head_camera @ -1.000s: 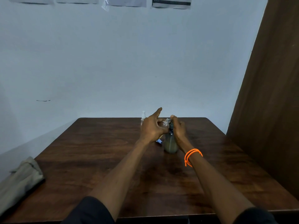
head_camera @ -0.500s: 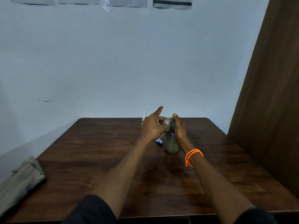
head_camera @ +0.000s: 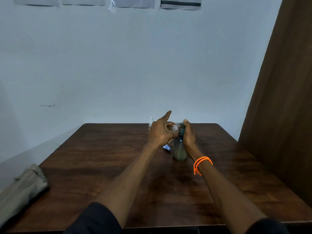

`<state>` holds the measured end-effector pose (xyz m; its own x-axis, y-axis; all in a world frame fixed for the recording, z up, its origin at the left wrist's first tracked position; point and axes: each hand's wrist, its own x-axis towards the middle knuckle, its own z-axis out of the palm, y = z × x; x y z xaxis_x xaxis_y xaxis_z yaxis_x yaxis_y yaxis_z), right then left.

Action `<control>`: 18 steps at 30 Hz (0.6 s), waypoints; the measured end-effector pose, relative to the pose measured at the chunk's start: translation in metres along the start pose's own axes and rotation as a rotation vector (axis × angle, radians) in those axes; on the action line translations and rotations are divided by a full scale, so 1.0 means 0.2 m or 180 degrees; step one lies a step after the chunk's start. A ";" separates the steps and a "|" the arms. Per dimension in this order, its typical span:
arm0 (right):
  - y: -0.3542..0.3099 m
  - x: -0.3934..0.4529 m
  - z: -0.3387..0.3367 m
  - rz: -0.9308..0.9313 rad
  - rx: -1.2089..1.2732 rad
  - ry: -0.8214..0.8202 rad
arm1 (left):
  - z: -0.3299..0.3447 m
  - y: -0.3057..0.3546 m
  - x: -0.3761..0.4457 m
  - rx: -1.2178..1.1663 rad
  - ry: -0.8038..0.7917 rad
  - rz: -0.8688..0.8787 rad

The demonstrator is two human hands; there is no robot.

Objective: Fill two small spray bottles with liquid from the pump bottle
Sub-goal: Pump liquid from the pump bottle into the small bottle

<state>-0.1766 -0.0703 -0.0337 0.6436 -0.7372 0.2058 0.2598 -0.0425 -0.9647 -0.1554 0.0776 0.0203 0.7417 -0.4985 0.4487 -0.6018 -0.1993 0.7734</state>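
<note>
A: What is seen at the near left?

B: A folded grey-green cloth is laid at the near left edge of the dark wooden table.

A: And further right?

B: A small white-capped spray bottle is stood at the far side, partly hidden behind the left hand. A small clear spray bottle is pinched in that hand, tilted toward the pump head, with the index finger extended upward. A blue-and-white cap piece is laid just left of the pump bottle.

A: How is the pump bottle described?

B: It is translucent, with pale murky liquid and a dark pump head, stood upright at the table centre. The right hand is curled round its neck, one fingertip set on the pump. An orange bead bracelet is worn on that wrist.
</note>
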 end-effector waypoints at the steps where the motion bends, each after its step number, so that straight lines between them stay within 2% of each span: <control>1: 0.00 0.00 0.00 -0.0051 -0.0066 0.0039 | 0.01 -0.01 0.00 0.0023 -0.0007 -0.0009; 4: 0.01 0.00 0.00 -0.0201 -0.0180 0.0019 | 0.03 -0.05 -0.01 0.0082 -0.0009 -0.0099; 9: 0.00 0.01 -0.01 -0.0006 -0.0039 0.0005 | 0.04 -0.06 0.00 -0.0078 0.0031 -0.0102; 14: 0.03 0.01 0.00 -0.0097 -0.0041 -0.0111 | 0.01 -0.04 0.00 0.0167 0.0062 -0.0057; 18: 0.02 0.01 0.00 -0.0141 0.0017 -0.0053 | 0.03 -0.05 0.00 0.0026 0.0010 -0.0101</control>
<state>-0.1750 -0.0723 -0.0364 0.6433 -0.7233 0.2510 0.2922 -0.0711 -0.9537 -0.1514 0.0751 0.0095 0.7614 -0.4892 0.4253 -0.5803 -0.2219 0.7836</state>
